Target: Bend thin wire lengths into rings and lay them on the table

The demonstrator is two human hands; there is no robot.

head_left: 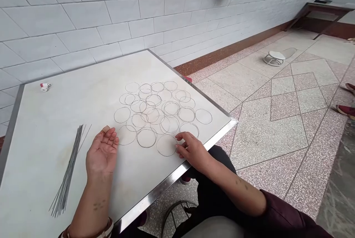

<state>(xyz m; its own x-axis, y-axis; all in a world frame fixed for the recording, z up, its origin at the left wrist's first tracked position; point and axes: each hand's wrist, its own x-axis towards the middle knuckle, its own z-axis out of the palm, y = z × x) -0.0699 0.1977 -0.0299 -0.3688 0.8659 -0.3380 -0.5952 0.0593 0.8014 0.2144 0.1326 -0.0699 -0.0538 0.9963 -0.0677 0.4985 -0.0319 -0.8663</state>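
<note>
Many thin wire rings [146, 138] lie spread and partly overlapping on the white tabletop [97, 82]. My left hand [103, 151] is turned palm up left of them, fingers loosely curled and apart, with nothing visible in it. At the near edge of the group, my right hand [191, 149] rests with its fingers bent and a gap between them. Its fingertips are at the right side of the nearest wire ring [166, 155]; whether they touch it I cannot tell. A bundle of straight grey wires [68, 175] lies left of my left hand, with a couple of wires slightly apart.
A small red-and-white item [45, 87] sits at the table's far left. Metal trim [166, 182] edges the table, which stands by a tiled wall [83, 16]. A low round stool [274, 58] is on the floor; another person's shoe [346, 110] shows at right.
</note>
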